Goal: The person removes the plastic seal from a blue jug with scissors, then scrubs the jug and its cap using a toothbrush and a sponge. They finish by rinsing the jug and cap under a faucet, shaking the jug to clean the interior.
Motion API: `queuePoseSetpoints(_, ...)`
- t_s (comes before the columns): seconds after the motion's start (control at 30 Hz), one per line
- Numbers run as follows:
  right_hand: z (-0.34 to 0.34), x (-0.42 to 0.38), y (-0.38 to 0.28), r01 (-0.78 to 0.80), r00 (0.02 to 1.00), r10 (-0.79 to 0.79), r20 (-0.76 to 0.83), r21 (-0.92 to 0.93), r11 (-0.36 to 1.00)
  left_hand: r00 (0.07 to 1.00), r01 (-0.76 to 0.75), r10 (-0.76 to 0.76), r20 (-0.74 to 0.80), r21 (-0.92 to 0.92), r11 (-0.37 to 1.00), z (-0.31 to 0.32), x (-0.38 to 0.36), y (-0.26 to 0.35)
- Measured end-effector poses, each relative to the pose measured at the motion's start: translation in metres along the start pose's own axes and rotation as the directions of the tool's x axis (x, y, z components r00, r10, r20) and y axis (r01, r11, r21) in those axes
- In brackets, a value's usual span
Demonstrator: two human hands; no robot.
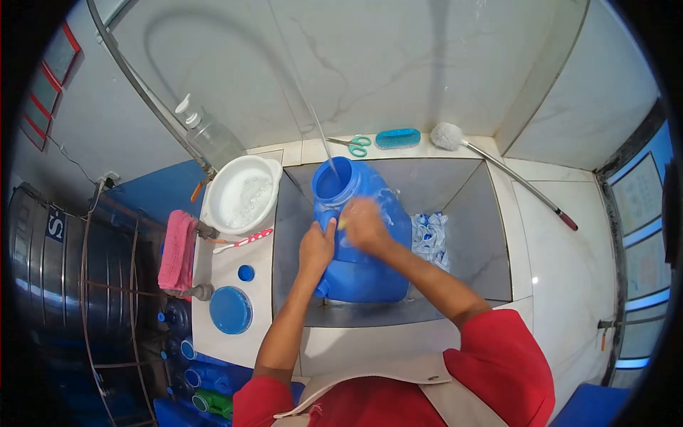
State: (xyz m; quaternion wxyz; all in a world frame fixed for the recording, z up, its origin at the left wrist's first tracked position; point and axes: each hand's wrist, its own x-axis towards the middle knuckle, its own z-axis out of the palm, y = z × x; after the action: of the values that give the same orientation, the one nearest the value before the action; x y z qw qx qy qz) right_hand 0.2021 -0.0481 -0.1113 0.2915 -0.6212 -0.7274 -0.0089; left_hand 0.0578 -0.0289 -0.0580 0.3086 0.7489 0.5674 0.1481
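Scene: We stand over a grey stone wash basin [462,235] set into a white tiled counter, looking down at our own two bare arms in red sleeves.
Jug: The large blue plastic water jug [363,245] lies tilted in the basin, its open round mouth pointing up and away toward the back wall.
Left hand: Our left hand [317,245] is clamped on the jug's shoulder near the moulded handle, steadying it.
Right hand: Our right hand [364,225] presses flat on the jug's upper side, blurred; a sliver of yellow shows at the fingers, but we cannot tell what it is or how tightly the fingers are closed.
Step in hand: We judge this to be the scrubbing of the jug's outer wall, one hand bracing, the other rubbing.
Next move: By our reckoning, it calls for a firm left grip so the wet jug can be rolled to bring an unscrubbed side up.
Close by: A white round basin of soapy water [242,193] sits on the left ledge, with a blue round lid [230,310] and a small blue cap [246,272] nearer us; crumpled clear plastic wrappers [431,238] lie just beside the jug.
Back ledge: Green-handled scissors [356,145], a blue scrubbing brush [398,138] and a long-handled white bottle brush [449,135] rest untouched.
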Motion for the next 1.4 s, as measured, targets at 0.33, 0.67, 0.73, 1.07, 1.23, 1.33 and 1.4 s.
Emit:
queuePoseSetpoints(0.33,0.001,-0.105,-0.061,0.163,0.987,-0.154,-0.055,0.369,0.915,0.975,0.167,-0.177,-0.132,-0.081,0.983,0.015,-0.01,-0.099)
queuePoseSetpoints(0.67,0.09,-0.068,0.051,-0.24,0.899,0.337,-0.279,0.329,0.913,0.938,0.335,-0.345,-0.031,-0.175,0.926,0.007,-0.017,-0.097)
queuePoseSetpoints(0.73,0.088,-0.133,0.029,-0.161,0.978,0.194,-0.08,0.306,0.938,0.936,0.333,-0.346,-0.06,-0.159,0.929,0.011,-0.012,-0.102)
queuePoseSetpoints(1.07,0.128,-0.047,0.116,-0.328,0.866,0.427,-0.261,0.348,0.878,0.927,0.359,-0.372,-0.048,-0.175,0.917,0.012,-0.014,-0.102)
queuePoseSetpoints(1.23,0.116,-0.211,0.04,-0.467,0.877,0.48,-0.003,0.227,0.855,0.921,0.376,-0.387,-0.043,-0.16,0.913,0.015,-0.013,-0.105)
queuePoseSetpoints(1.33,0.027,-0.129,-0.022,0.09,0.951,-0.248,0.185,0.601,0.794,0.935,0.338,-0.351,-0.06,-0.163,0.927,0.022,-0.012,-0.117)
queuePoseSetpoints(1.4,0.032,-0.064,-0.024,0.306,0.952,-0.291,-0.096,0.322,0.896,0.934,0.34,-0.355,-0.053,-0.18,0.923,0.021,-0.011,-0.119)
